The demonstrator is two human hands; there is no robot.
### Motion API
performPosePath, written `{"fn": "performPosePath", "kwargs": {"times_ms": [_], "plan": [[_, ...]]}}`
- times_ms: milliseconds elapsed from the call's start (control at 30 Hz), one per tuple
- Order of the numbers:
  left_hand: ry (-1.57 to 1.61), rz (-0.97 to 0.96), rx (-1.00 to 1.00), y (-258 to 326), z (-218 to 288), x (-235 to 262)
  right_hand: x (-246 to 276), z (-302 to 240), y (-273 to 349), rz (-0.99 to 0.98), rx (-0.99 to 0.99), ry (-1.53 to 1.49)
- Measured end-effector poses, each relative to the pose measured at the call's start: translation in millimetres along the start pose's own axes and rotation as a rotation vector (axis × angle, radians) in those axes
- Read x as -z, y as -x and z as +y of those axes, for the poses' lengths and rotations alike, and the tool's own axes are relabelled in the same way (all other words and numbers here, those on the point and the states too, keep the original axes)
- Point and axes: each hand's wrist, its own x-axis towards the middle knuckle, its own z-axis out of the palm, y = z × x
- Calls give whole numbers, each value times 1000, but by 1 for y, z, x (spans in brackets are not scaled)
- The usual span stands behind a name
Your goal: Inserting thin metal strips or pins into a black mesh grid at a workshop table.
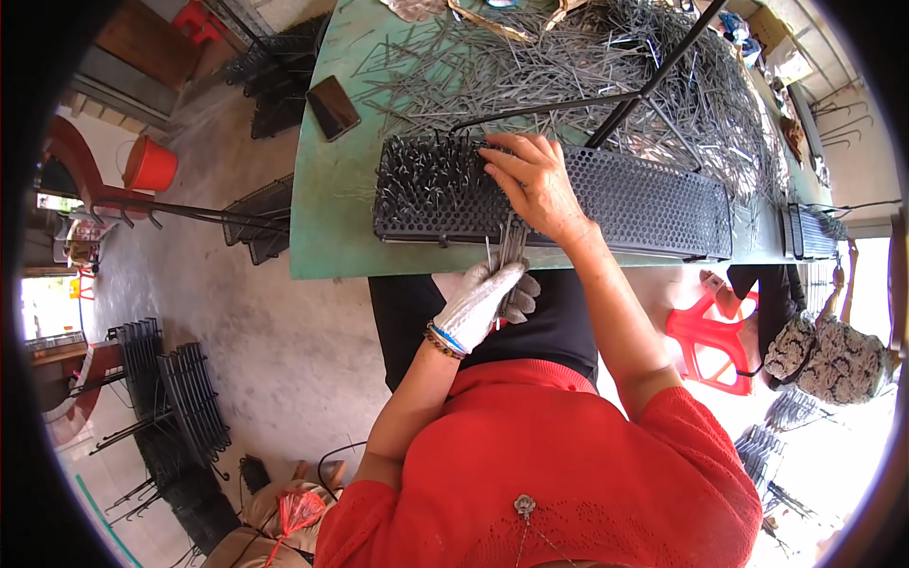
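In front of me, along the near table edge, lies a long black perforated rack [644,204] with rows of small round holes. Thin dark metal rods [431,180] stand packed in the holes at its left end. My left hand [483,298], in a pale glove, is closed around an upright bundle of thin rods [512,241] just below the rack's near edge. My bare right hand [540,185] rests over the rack where the filled holes meet the unfilled ones. Its fingers are bent together at the rods, and whatever lies between the fingertips is hidden.
Loose rods [540,76] are heaped across the green table [327,204]. A dark phone [333,108] lies at its left edge. Black bars [644,95] rise behind the rack. A red stool [715,336] and another person [824,355] are at the right. Black racks [180,407] stand at lower left.
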Motion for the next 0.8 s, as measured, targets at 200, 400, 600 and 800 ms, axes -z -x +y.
{"fn": "performPosePath", "kwargs": {"times_ms": [200, 400, 600, 800], "plan": [[-21, 30, 17, 2, 2, -4, 4, 1, -2, -63, 33, -16], [12, 2, 15, 0, -2, -2, 6, 0, -4, -121, 37, -20], [-10, 7, 17, -1, -2, -2, 4, 8, -8, -153, 39, 26], [10, 10, 30, -2, -6, 0, 3, 3, -9, -169, 69, 24]]}}
